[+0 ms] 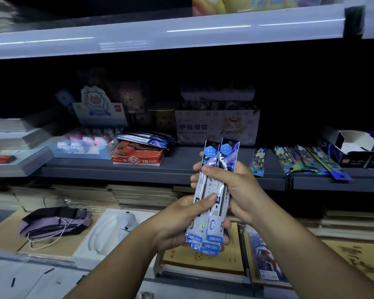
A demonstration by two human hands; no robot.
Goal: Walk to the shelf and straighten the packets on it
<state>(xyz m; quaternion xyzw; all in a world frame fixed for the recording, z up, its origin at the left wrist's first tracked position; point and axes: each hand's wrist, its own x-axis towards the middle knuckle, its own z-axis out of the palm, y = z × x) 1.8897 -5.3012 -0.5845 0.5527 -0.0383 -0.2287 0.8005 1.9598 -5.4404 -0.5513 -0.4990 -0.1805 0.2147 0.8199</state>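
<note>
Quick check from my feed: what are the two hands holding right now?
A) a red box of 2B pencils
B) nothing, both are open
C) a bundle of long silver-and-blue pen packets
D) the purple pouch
C: the left hand and the right hand both grip the bundle of pen packets, upright in front of the shelf.

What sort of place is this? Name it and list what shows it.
Most likely a stationery shop. Both hands, left hand and right hand, grip a bundle of packaged pens before a shelf stocked with a red 2B pencil box, a finger bandage box and stacked notebooks.
</note>
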